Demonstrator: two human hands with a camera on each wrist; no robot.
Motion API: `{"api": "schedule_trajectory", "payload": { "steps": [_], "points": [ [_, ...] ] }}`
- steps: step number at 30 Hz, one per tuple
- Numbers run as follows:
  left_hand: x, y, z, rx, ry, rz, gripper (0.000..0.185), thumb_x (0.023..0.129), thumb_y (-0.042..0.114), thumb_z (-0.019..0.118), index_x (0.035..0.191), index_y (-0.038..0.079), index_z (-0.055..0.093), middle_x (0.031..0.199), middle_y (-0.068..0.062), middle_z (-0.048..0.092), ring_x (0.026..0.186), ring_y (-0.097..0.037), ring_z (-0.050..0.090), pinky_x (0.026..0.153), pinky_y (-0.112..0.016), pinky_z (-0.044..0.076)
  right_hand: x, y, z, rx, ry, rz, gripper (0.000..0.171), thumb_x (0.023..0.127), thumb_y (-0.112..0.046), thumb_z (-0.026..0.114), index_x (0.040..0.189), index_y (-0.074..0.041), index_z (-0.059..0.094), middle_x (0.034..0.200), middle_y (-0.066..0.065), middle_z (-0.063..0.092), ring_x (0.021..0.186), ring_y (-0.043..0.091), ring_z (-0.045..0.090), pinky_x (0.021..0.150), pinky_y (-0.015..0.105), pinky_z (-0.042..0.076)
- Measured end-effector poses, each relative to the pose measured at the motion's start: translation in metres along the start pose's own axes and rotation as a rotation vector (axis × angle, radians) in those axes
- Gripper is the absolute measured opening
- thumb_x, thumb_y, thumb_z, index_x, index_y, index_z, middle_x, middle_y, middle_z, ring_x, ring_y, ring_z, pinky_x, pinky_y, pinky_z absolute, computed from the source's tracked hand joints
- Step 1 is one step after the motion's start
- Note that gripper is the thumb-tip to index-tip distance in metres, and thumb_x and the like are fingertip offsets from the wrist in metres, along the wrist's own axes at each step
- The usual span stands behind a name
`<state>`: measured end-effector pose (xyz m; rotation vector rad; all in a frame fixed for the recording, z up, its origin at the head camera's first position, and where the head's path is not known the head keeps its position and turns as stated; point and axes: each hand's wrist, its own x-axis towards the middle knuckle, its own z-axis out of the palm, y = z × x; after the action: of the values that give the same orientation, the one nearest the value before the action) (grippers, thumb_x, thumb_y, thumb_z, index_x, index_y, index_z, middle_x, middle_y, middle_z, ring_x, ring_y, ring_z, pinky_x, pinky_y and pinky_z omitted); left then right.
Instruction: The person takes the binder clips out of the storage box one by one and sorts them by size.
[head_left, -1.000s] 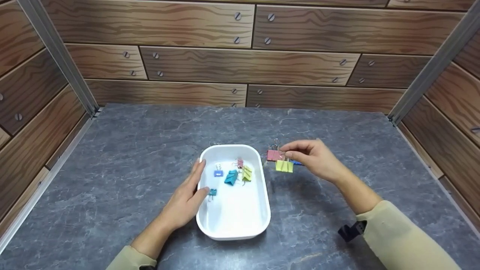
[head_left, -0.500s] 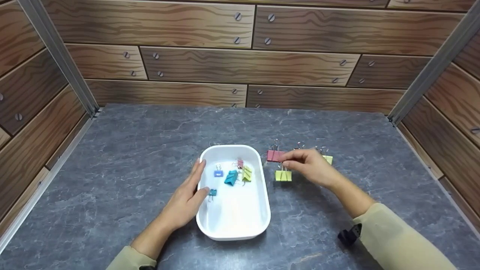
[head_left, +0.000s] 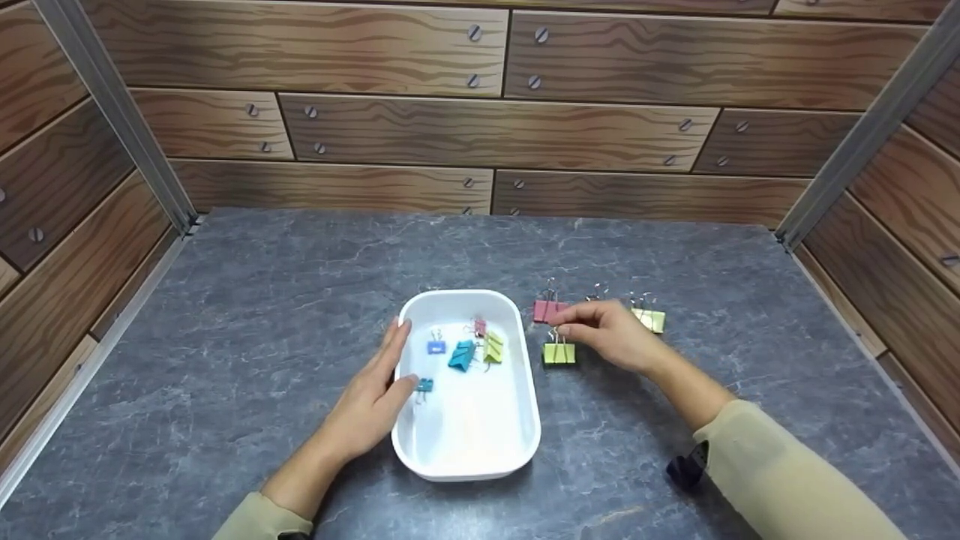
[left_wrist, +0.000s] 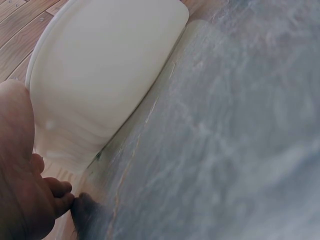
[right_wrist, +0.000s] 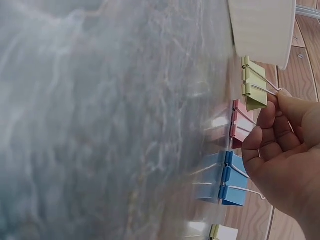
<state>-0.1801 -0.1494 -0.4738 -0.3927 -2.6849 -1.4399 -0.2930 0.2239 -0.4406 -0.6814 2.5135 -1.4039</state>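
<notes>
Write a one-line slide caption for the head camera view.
Left hand steadies a white tray of binder clips; right hand pinches a yellow-green clip on the grey table.

The tray (head_left: pixel 465 461) was white, the table (head_left: pixel 262 300) grey and marbled, the walls (head_left: pixel 390 127) brown wood-grain. Clips: one yellow-green (head_left: pixel 559 353), one pink (head_left: pixel 549 310), one pale yellow (head_left: pixel 651 320), one blue (right_wrist: pixel 226 179); the sleeve (head_left: pixel 780 480) was beige.

grey stone table (head_left: pixel 262 300) | white tray (head_left: pixel 517 442) | pink clip (head_left: pixel 550 310) | two yellow-green clips
</notes>
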Motion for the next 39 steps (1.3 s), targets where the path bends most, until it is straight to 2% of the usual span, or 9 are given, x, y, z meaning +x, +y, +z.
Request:
{"api": "schedule_trajectory", "payload": {
  "steps": [9,17,22,30,39],
  "points": [
    [-0.001,0.000,0.001,-0.010,-0.008,-0.015,0.071,0.108,0.019,0.054,0.171,0.019,0.022,0.177,-0.008,0.013,0.161,-0.024,0.013,0.129,-0.051,0.018,0.001,0.002,0.003,-0.006,0.014,0.006,0.023,0.100,-0.009,0.073,0.119,0.004,0.078,0.119,0.017,0.076,0.108,0.015,0.068,0.091,0.020,0.054],
    [-0.002,-0.002,0.000,-0.026,-0.003,0.007,0.071,0.108,0.018,0.055,0.171,0.019,0.023,0.177,-0.006,0.012,0.162,-0.025,0.013,0.129,-0.050,0.018,0.001,0.003,0.004,0.031,0.007,0.049,0.025,0.100,-0.009,0.073,0.120,0.004,0.077,0.120,0.017,0.076,0.107,0.017,0.066,0.089,0.020,0.053],
    [-0.002,-0.002,0.001,-0.021,0.008,0.020,0.071,0.108,0.018,0.054,0.171,0.018,0.023,0.177,-0.010,0.014,0.162,-0.029,0.015,0.128,-0.053,0.019,0.001,0.005,0.004,0.036,0.008,0.055,0.024,0.100,-0.008,0.072,0.120,0.005,0.077,0.118,0.018,0.076,0.103,0.015,0.065,0.087,0.020,0.053],
    [-0.002,-0.001,0.001,-0.006,0.007,0.000,0.070,0.108,0.019,0.054,0.171,0.020,0.022,0.177,-0.008,0.013,0.162,-0.027,0.015,0.128,-0.054,0.018,0.002,0.007,-0.002,0.053,0.001,0.053,0.025,0.102,-0.005,0.069,0.122,0.008,0.075,0.110,0.019,0.076,0.092,0.010,0.068,0.082,0.023,0.057],
    [-0.001,0.000,0.000,0.003,0.007,0.010,0.071,0.108,0.020,0.054,0.171,0.019,0.022,0.176,-0.011,0.013,0.161,-0.030,0.015,0.128,-0.055,0.018,-0.001,-0.004,-0.018,-0.026,0.054,0.009,0.026,0.101,-0.008,0.071,0.123,0.006,0.075,0.119,0.018,0.076,0.104,0.015,0.069,0.089,0.022,0.056]
  ]
}}
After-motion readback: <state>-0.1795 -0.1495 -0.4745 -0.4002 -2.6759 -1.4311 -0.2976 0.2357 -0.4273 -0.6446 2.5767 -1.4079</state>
